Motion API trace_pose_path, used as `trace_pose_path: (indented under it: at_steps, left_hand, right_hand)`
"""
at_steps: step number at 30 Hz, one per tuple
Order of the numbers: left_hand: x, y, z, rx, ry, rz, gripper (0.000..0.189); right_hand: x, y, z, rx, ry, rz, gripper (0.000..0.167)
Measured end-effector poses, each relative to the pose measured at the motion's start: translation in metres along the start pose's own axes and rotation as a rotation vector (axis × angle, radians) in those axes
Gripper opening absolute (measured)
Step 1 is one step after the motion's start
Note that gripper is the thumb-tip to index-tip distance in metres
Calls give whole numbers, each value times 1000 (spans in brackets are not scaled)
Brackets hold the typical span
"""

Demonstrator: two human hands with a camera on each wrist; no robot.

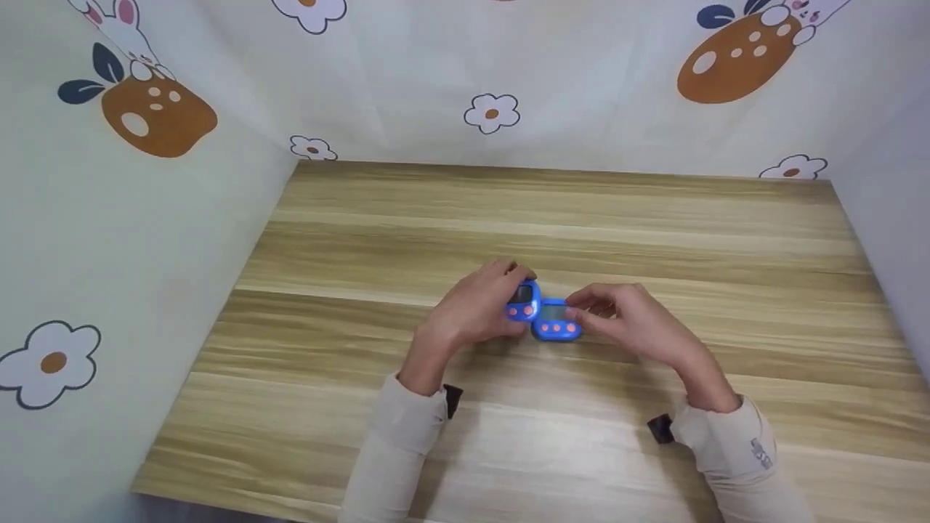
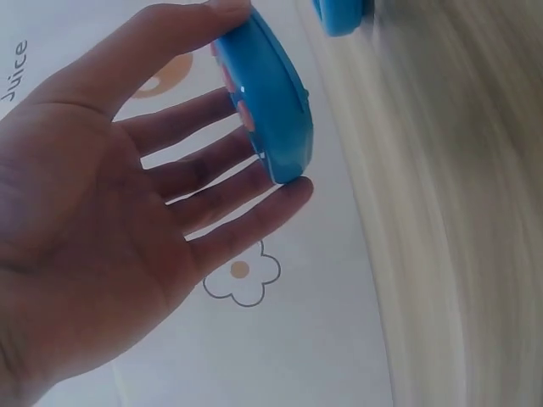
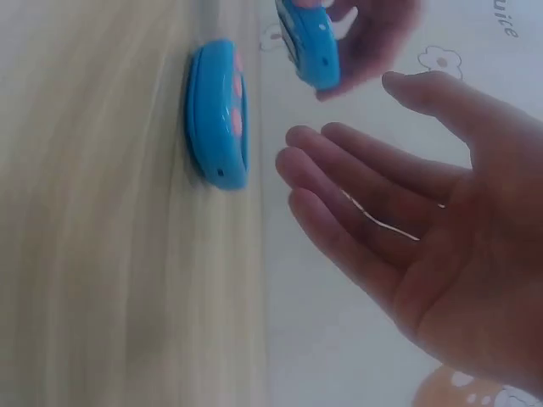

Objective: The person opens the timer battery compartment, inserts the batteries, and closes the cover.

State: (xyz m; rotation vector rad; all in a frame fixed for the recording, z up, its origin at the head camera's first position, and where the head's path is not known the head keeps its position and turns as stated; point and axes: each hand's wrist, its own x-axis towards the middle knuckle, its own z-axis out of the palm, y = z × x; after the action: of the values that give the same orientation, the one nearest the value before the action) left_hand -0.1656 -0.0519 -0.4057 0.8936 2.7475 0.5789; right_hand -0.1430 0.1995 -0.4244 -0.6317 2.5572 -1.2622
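The first device (image 1: 535, 303), a blue one, is in the air a little above the desk (image 1: 363, 254), and I see it in the left hand (image 1: 468, 309). The thumb and fingers of this hand are clamped on its edges, with the palm away from it. The second device (image 1: 556, 336), also blue, lies on the desk just beside, with its screen (image 1: 555, 312) and pink buttons (image 1: 557, 327) upward. I cannot read this screen. The right hand (image 1: 639, 323) is near the second device; in its wrist view I find the thumb and fingers apart, with nothing between them. Farther out, I see a light sleeve (image 1: 396, 450) on the left arm and a similar one on the right. Behind the desk there is a pale cloth (image 1: 407, 80) with flowers (image 1: 492, 114).
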Motion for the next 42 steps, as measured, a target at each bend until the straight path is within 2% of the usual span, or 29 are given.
trace_pose_path:
  at_steps: [4,7,11,14,16,21,27,34,42]
  left_hand:
    - [2,1,1,-24,55,63,62]
    - [2,5,0,-45,68,92,65]
    - [2,11,-3,-58,73,120,72]
    - [2,14,-4,-70,75,130,78]
    - [3,17,-3,-84,79,135,81]
    - [5,22,-2,-108,94,143,83]
    - [4,27,-1,-122,112,171,78]
    - [3,28,-3,-158,139,246,71]
    - [5,30,-2,-149,123,248,73]
  right_hand:
    - [1,5,4,103,-56,55,40]
    - [2,8,3,196,-92,82,42]
    - [3,8,2,318,-101,63,44]
    - [2,4,2,342,-71,24,52]
    - [2,0,2,311,-38,-5,57]
    - [2,-5,0,128,61,-76,63]
    - [-1,-5,-5,14,89,-119,66]
    - [-6,-2,-15,-11,102,-158,63]
    - [-13,6,-28,-14,78,-161,63]
